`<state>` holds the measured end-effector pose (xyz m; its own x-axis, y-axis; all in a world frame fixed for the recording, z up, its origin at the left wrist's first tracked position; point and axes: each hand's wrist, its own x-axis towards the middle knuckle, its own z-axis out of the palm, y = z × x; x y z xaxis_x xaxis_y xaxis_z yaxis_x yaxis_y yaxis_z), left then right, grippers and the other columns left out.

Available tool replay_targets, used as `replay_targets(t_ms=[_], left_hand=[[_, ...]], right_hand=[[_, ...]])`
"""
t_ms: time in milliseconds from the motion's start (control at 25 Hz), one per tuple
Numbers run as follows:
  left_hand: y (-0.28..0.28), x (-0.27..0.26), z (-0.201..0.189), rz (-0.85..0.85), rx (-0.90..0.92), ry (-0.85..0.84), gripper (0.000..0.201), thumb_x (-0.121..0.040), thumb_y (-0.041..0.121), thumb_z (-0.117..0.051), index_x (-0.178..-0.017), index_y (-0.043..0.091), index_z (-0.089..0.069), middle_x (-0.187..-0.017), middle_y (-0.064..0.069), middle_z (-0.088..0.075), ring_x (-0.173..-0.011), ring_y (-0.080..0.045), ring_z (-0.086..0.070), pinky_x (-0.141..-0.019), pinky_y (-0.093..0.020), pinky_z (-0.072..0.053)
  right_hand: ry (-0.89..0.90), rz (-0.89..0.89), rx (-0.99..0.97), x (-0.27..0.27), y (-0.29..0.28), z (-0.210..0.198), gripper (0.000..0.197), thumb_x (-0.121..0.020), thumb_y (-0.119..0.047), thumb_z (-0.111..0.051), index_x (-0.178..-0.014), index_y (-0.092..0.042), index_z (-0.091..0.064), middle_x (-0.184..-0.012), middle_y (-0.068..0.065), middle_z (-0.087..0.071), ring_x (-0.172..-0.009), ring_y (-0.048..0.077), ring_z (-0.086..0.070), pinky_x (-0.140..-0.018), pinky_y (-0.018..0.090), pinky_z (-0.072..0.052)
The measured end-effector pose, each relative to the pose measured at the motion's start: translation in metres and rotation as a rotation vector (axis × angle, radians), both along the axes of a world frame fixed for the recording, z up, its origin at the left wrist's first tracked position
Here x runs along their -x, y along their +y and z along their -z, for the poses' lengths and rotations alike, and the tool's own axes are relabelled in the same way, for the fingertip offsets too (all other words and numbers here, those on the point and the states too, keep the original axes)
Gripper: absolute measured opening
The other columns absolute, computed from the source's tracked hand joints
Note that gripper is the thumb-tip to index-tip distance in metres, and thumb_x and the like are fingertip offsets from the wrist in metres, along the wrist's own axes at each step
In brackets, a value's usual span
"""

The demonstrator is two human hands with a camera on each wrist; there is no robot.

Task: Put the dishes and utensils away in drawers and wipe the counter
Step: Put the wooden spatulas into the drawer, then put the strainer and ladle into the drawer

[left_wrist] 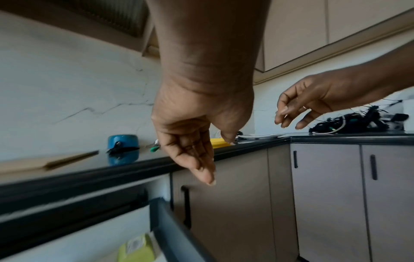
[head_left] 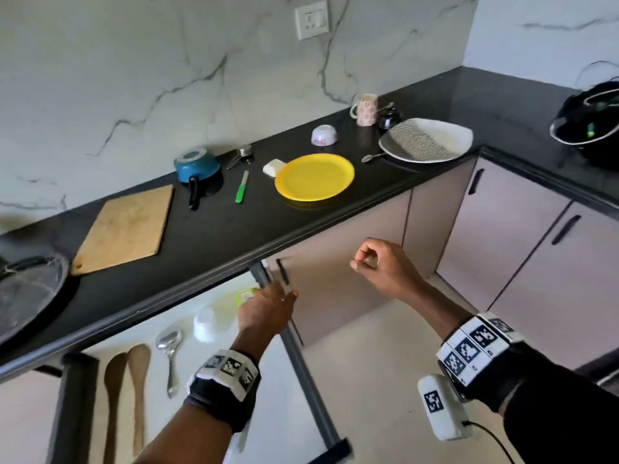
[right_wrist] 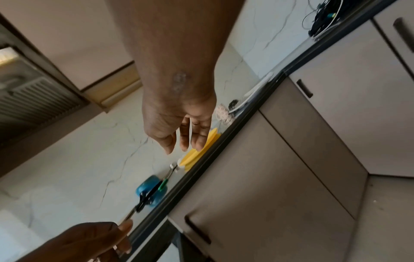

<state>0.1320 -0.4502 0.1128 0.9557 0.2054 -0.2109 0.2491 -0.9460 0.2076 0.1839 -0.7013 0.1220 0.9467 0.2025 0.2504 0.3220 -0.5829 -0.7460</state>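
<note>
From the head view the yellow plate [head_left: 315, 176] lies flat on the black tabletop [head_left: 214, 229], up and ahead of both hands; the right hand [head_left: 382, 267], fingers loosely curled and holding nothing, looks nearer to it than the left hand [head_left: 264, 309], which hangs relaxed and empty over the open drawer [head_left: 294, 360] where spoons already lie. From the left wrist, the left hand [left_wrist: 190, 141] shows loose fingers with the plate [left_wrist: 218, 142] a thin yellow edge behind them, round, glossy and shallow. From the right wrist, the right hand [right_wrist: 179, 122] points its slack fingers toward the plate [right_wrist: 201, 150] near the tabletop's front edge
</note>
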Motion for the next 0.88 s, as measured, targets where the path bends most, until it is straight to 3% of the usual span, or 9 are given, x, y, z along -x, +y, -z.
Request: replay_targets(t_ms=[200, 400, 560, 720, 880], left_hand=[[-0.058, -0.034, -0.018, -0.031, -0.019, -0.025, 0.043, -0.094, 0.058, -0.045, -0.117, 0.023, -0.058, -0.121, -0.009, -0.064, -0.110, -0.032, -0.061, -0.090, -0.036, -0.047], [-0.089, -0.073, -0.022, -0.107, 0.042, -0.045, 0.039, -0.093, 0.058, -0.048, -0.109, 0.025, -0.059, -0.119, -0.006, -0.063, -0.109, -0.029, -0.061, -0.088, -0.035, -0.046], [-0.102, -0.132, -0.009, -0.166, 0.118, -0.076, 0.036, -0.090, 0.062, -0.050, -0.106, 0.030, -0.056, -0.113, -0.001, -0.065, -0.106, -0.027, -0.061, -0.088, -0.036, -0.048], [-0.116, -0.187, 0.003, -0.232, 0.186, -0.125, 0.029, -0.090, 0.058, -0.051, -0.094, 0.030, -0.053, -0.101, 0.001, -0.064, -0.091, -0.025, -0.061, -0.076, -0.034, -0.048], [-0.139, -0.238, -0.011, -0.243, 0.228, -0.238, 0.026, -0.092, 0.051, -0.054, -0.085, 0.027, -0.056, -0.088, 0.003, -0.063, -0.077, -0.022, -0.056, -0.071, -0.033, -0.047]], right_hand=[[0.018, 0.000, -0.019, -0.030, -0.066, -0.019, 0.014, -0.083, -0.019, -0.075, -0.081, -0.013, -0.062, -0.078, -0.005, -0.065, -0.072, 0.011, -0.060, -0.065, 0.027, -0.051], [0.045, -0.047, 0.005, -0.069, -0.088, -0.017, 0.015, -0.083, -0.019, -0.075, -0.081, -0.013, -0.062, -0.076, -0.007, -0.064, -0.068, 0.007, -0.059, -0.063, 0.023, -0.049], [0.058, -0.061, 0.022, -0.135, -0.100, -0.015, 0.013, -0.083, -0.018, -0.074, -0.082, -0.012, -0.063, -0.077, -0.009, -0.063, -0.069, 0.005, -0.058, -0.065, 0.024, -0.049], [0.066, -0.102, 0.076, -0.207, -0.117, -0.006, 0.015, -0.082, -0.019, -0.074, -0.077, -0.019, -0.060, -0.072, -0.010, -0.062, -0.064, 0.002, -0.056, -0.063, 0.027, -0.050], [0.087, -0.139, 0.152, -0.274, -0.136, -0.003, 0.020, -0.081, -0.020, -0.075, -0.074, -0.022, -0.056, -0.070, -0.010, -0.060, -0.061, 0.002, -0.055, -0.060, 0.025, -0.048]])
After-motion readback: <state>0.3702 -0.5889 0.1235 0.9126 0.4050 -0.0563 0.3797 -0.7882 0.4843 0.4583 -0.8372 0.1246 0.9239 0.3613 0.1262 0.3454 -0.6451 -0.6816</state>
